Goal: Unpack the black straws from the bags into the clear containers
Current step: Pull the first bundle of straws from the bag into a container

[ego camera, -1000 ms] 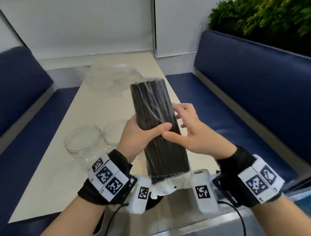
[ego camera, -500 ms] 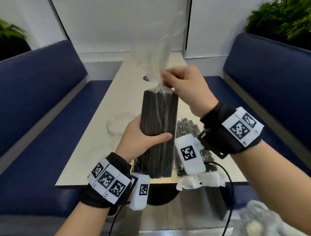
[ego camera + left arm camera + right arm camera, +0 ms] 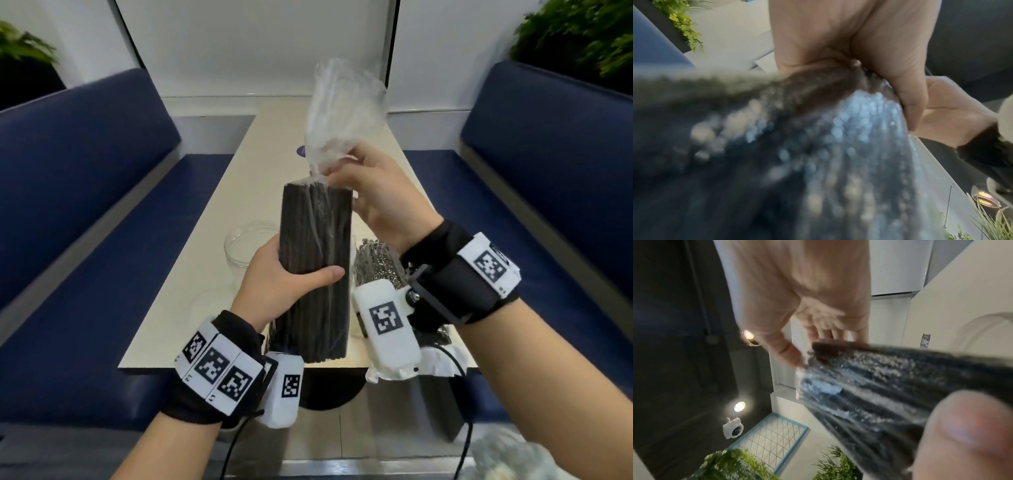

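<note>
Right fingers: the right hand (image 3: 383, 202) is pinching the gathered neck of the clear bag (image 3: 342, 113) between thumb and fingers (image 3: 785, 352), just above the top ends of the straws.
Left fingers: the left hand (image 3: 277, 284) is curling round the middle of the bundle of black straws (image 3: 315, 267), thumb lying across its near face, the other fingers wrapping behind it.
Straw bundle: standing upright, its lower end at the near edge of the desk (image 3: 219, 219); the loose bag is rising above it.
Clear container: one clear container (image 3: 246, 246) is sitting on the desk just left of the bundle, behind the left hand.
Second bag: another packed bag of straws (image 3: 376, 263) is lying on the desk to the right, partly hidden by the right wrist.
</note>
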